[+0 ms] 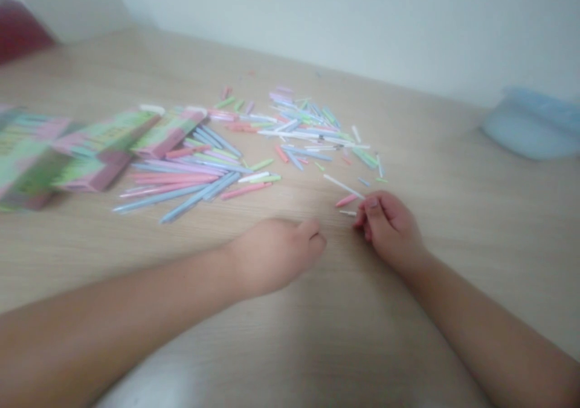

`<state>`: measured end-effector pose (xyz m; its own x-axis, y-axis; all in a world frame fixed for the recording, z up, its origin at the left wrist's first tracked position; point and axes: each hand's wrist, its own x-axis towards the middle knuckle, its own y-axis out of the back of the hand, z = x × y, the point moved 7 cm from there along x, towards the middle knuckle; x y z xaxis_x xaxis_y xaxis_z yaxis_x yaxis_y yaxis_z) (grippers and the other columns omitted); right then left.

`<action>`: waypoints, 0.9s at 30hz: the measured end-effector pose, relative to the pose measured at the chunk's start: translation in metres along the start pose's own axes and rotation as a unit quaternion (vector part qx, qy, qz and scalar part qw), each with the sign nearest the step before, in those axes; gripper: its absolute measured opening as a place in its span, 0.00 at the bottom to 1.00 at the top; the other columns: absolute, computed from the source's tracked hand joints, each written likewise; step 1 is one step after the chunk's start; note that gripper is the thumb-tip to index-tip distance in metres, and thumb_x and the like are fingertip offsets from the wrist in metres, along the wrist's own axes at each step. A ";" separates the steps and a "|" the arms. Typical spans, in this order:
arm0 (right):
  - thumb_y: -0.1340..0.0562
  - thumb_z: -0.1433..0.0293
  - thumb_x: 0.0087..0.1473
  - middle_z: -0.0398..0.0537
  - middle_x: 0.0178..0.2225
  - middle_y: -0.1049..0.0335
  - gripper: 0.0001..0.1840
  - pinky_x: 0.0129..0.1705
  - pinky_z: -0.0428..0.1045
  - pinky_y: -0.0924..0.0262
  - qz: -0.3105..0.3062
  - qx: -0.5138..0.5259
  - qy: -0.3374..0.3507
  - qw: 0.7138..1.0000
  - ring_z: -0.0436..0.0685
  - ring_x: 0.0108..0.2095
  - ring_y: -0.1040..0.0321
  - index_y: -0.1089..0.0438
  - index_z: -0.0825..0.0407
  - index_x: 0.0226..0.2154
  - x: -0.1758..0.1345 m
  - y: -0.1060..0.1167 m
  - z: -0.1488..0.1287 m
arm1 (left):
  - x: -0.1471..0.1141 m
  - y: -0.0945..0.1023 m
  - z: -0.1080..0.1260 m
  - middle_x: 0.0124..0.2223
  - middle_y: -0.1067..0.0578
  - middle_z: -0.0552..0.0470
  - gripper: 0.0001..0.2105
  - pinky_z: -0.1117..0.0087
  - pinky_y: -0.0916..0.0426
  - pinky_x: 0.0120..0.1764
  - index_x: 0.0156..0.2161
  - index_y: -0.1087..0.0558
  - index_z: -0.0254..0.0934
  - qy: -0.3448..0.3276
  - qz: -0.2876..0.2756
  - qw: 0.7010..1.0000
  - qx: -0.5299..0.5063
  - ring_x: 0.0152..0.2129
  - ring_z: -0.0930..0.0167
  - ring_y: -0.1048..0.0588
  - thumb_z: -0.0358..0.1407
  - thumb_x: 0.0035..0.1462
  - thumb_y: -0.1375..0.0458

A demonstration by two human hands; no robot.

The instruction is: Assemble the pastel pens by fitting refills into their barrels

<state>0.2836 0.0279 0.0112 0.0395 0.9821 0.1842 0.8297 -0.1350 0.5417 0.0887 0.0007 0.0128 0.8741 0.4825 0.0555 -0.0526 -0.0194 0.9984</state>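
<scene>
My right hand (389,226) is closed, thumb against fingers, on a thin white pen refill (343,186) that points up and left. Just under its fingertips a short pale piece with a narrow tip (348,213) shows; whether it is held or lies on the table I cannot tell. A pink pen cap (346,200) lies beside these fingers. My left hand (281,254) is curled shut above the table, a little left of the right hand. Anything inside its fingers is hidden.
Pastel pen barrels (181,181) lie in a heap at the left. Behind them are several green-and-pink printed boxes (106,142). Small coloured caps and white refills (308,133) are scattered mid-table. A pale blue pouch-like thing (530,124) stands at the far right by the wall.
</scene>
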 end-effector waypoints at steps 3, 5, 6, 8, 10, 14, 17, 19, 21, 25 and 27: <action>0.46 0.47 0.68 0.41 0.24 0.31 0.24 0.20 0.47 0.44 0.016 0.015 -0.005 1.000 0.50 0.18 0.40 0.30 0.47 0.34 0.000 0.002 0.003 | -0.001 0.003 -0.027 0.44 0.25 0.46 0.08 0.67 0.36 0.25 0.44 0.30 0.38 0.049 0.014 0.998 0.032 0.28 0.67 0.24 0.28 0.66 0.50; 0.46 0.47 0.68 0.42 0.24 0.32 0.24 0.20 0.48 0.45 0.017 0.016 -0.005 1.000 0.51 0.19 0.40 0.30 0.46 0.34 0.001 0.003 0.005 | -0.002 0.006 -0.051 0.44 0.24 0.46 0.09 0.66 0.34 0.28 0.45 0.29 0.39 0.098 0.035 0.994 0.040 0.31 0.65 0.22 0.34 0.70 0.52; 0.47 0.47 0.68 0.42 0.24 0.33 0.23 0.21 0.48 0.45 0.021 0.006 0.000 1.000 0.51 0.20 0.40 0.31 0.46 0.34 0.002 0.003 0.005 | -0.003 0.008 -0.064 0.42 0.24 0.46 0.12 0.66 0.33 0.30 0.44 0.29 0.39 0.131 0.046 0.989 0.041 0.33 0.63 0.21 0.39 0.72 0.54; 0.47 0.50 0.70 0.42 0.24 0.34 0.22 0.24 0.49 0.44 0.040 -0.047 0.026 0.998 0.53 0.22 0.40 0.32 0.46 0.33 0.003 0.007 0.003 | -0.006 0.008 -0.082 0.39 0.23 0.47 0.15 0.65 0.33 0.31 0.44 0.30 0.40 0.179 0.044 0.982 0.041 0.34 0.61 0.21 0.43 0.73 0.56; 0.47 0.54 0.71 0.43 0.25 0.34 0.19 0.28 0.50 0.44 0.052 -0.118 0.059 0.990 0.55 0.25 0.39 0.32 0.46 0.34 0.005 0.010 -0.002 | -0.007 0.006 -0.091 0.38 0.22 0.47 0.14 0.65 0.35 0.30 0.45 0.30 0.39 0.205 0.035 0.977 0.049 0.33 0.60 0.20 0.42 0.73 0.56; 0.46 0.59 0.70 0.45 0.26 0.30 0.15 0.28 0.50 0.46 0.030 -0.221 0.079 0.972 0.56 0.26 0.38 0.30 0.46 0.35 0.009 0.013 -0.005 | -0.008 0.002 -0.092 0.41 0.23 0.44 0.12 0.64 0.33 0.33 0.48 0.31 0.36 0.210 0.030 0.977 0.034 0.36 0.61 0.21 0.35 0.70 0.56; 0.44 0.59 0.68 0.45 0.26 0.30 0.15 0.28 0.51 0.47 0.027 -0.274 0.081 0.958 0.57 0.26 0.36 0.28 0.47 0.34 0.012 0.021 -0.003 | -0.007 0.001 -0.090 0.43 0.23 0.44 0.16 0.63 0.31 0.38 0.50 0.28 0.37 0.203 0.050 0.978 0.010 0.40 0.60 0.21 0.40 0.72 0.57; 0.43 0.59 0.68 0.48 0.28 0.26 0.16 0.31 0.52 0.44 0.025 -0.298 0.100 0.949 0.59 0.29 0.32 0.25 0.47 0.34 0.014 0.023 -0.004 | -0.006 0.000 -0.090 0.43 0.22 0.46 0.18 0.64 0.32 0.39 0.49 0.26 0.40 0.199 0.060 0.978 -0.007 0.41 0.61 0.21 0.44 0.73 0.56; 0.43 0.59 0.68 0.50 0.33 0.23 0.16 0.36 0.53 0.40 0.001 -0.305 0.123 0.944 0.61 0.35 0.28 0.22 0.47 0.36 0.016 0.021 -0.004 | -0.006 -0.001 -0.090 0.43 0.21 0.47 0.18 0.65 0.32 0.38 0.48 0.24 0.42 0.200 0.066 0.977 -0.023 0.42 0.62 0.22 0.45 0.72 0.55; 0.44 0.61 0.70 0.47 0.46 0.20 0.16 0.45 0.55 0.36 -0.069 -0.283 0.134 0.947 0.63 0.45 0.26 0.20 0.41 0.46 0.018 0.009 0.001 | -0.007 -0.002 -0.091 0.43 0.21 0.48 0.18 0.66 0.33 0.38 0.46 0.23 0.43 0.203 0.078 0.975 -0.036 0.41 0.64 0.22 0.45 0.72 0.54; 0.43 0.61 0.69 0.45 0.49 0.20 0.15 0.46 0.55 0.36 -0.080 -0.278 0.128 0.949 0.62 0.47 0.26 0.21 0.38 0.48 0.018 0.005 0.003 | -0.006 -0.003 -0.090 0.43 0.20 0.48 0.18 0.66 0.34 0.36 0.45 0.23 0.42 0.200 0.076 0.976 -0.034 0.39 0.64 0.22 0.45 0.73 0.55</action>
<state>0.2901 0.0450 0.0152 -0.2581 0.9410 0.2187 0.3890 -0.1060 0.9151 0.0397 0.0770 0.0085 0.5951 0.7828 0.1818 -0.2116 -0.0656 0.9752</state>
